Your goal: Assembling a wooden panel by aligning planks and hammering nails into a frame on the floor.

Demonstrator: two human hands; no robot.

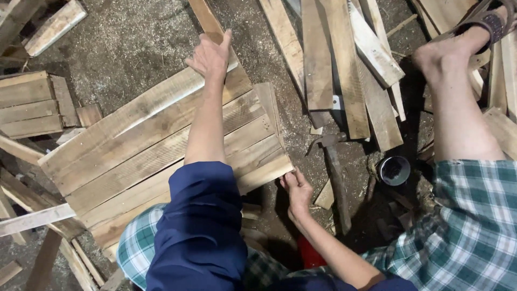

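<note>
A panel of wooden planks (140, 145) nailed side by side lies tilted in front of me, resting over my left knee. My left hand (211, 55) reaches across it and grips its far edge, fingers curled over the top plank. My right hand (297, 189) holds the panel's near right corner, thumb on the plank's end. My arm wears a dark blue sleeve.
Loose planks (344, 64) are piled at the upper right beside my bare right leg and sandalled foot (458, 43). A hammer (334, 172) lies on the dirt floor next to a small dark tin (393, 170). Another plank panel (32, 105) sits at the left, with scrap wood around it.
</note>
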